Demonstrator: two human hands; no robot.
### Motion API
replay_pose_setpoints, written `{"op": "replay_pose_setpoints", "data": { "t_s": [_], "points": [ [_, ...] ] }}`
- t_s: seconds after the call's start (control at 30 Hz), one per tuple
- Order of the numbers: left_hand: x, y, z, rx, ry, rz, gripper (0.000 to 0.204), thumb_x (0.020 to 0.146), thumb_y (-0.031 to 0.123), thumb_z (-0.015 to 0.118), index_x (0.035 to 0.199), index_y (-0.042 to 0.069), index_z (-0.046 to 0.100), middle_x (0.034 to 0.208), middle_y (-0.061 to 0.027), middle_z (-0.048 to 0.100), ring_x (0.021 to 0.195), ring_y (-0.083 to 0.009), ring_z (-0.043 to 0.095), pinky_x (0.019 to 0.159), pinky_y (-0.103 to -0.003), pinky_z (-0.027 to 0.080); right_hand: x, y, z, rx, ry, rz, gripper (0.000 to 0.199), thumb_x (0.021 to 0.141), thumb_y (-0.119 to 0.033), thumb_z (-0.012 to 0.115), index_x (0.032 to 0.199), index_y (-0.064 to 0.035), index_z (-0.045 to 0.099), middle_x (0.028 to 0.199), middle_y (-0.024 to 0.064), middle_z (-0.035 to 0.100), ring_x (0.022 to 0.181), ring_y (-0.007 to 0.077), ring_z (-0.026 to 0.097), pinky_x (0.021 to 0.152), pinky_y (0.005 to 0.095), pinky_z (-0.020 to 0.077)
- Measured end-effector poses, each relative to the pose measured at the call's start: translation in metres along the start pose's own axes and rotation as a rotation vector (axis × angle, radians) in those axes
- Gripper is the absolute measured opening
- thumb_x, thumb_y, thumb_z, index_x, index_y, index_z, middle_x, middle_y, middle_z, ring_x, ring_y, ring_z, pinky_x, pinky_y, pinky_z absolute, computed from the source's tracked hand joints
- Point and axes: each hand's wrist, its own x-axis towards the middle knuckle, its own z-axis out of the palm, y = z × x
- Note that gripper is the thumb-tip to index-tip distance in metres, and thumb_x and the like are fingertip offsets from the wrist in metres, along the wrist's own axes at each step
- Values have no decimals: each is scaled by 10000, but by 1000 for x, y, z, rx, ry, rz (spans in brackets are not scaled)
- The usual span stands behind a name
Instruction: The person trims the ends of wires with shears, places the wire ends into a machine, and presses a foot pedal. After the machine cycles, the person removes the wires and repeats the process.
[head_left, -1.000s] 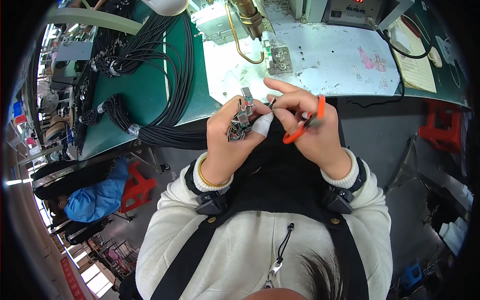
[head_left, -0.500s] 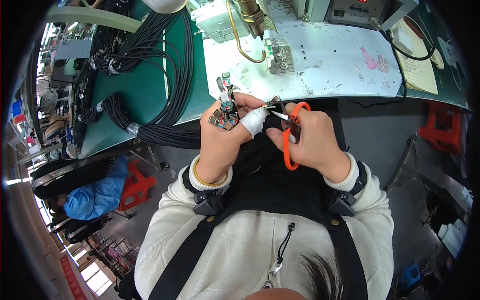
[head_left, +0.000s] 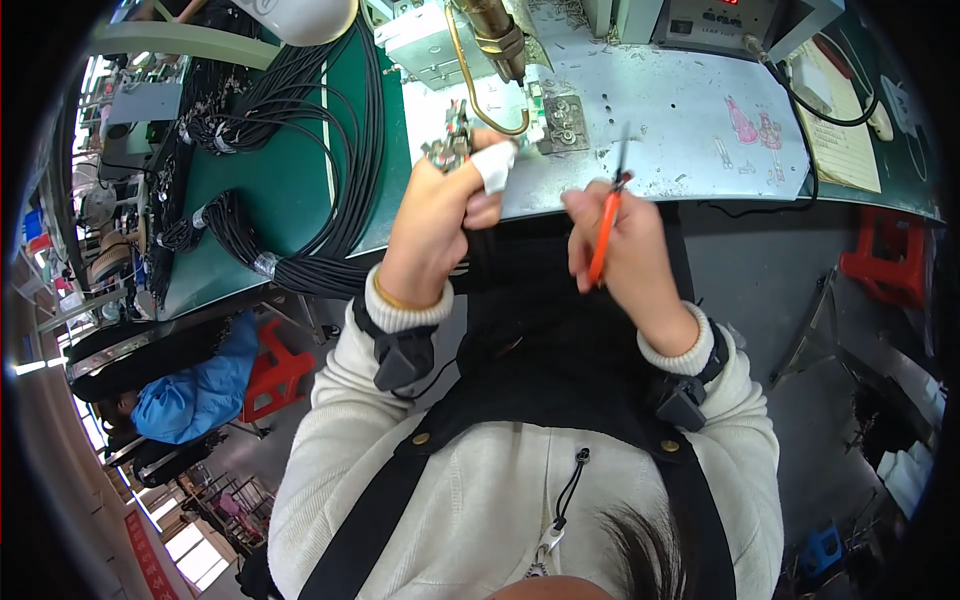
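My left hand is closed on a bunch of small metal connectors with bits of coloured wire, held over the front edge of the worktable. A white wrap covers its thumb. To the right, my right hand grips scissors with orange handles. Their dark blades point away from me and are smeared by motion. The blades are apart from the connectors. Beyond my left hand stands a machine with a brass-coloured nozzle and curved tube above a small metal block.
Bundles of black cable lie on the green tabletop to the left. A white metal plate covers the middle. Far right are a control box and a notebook. Red stools stand on both sides; a person in blue is at left.
My left hand has moved away from me with the connectors, toward the machine. The scissors have left the connectors, turned with blades pointing away, and my right hand has shifted slightly.
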Motion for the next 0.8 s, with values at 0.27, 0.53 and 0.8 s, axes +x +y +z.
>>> {"op": "replay_pose_setpoints", "data": {
  "t_s": [0.27, 0.53, 0.8],
  "points": [
    [28, 10, 3, -23, -36, -19, 144, 782, 49, 553, 913, -5, 524, 590, 41, 424, 441, -19, 323, 381, -164, 241, 59, -25, -9, -70, 97, -115, 230, 824, -226, 550, 780, -12, 476, 528, 9, 466, 378, 76, 439, 343, 202, 326],
    [33, 14, -3, 16, -77, -47, 151, 772, 67, 588, 893, -7, 534, 583, 33, 431, 435, -16, 328, 372, -161, 247, 69, -25, -6, 17, 29, -103, 202, 816, -202, 557, 809, -19, 472, 513, -18, 402, 368, 71, 396, 363, 201, 339],
    [32, 13, -2, 3, -51, -39, 134, 766, 59, 595, 871, 3, 533, 589, 29, 438, 429, -18, 331, 367, -160, 248, 69, -22, -8, 70, 13, -113, 190, 820, -183, 544, 848, -6, 481, 605, 15, 460, 410, 75, 426, 374, 202, 359]
  ]
}}
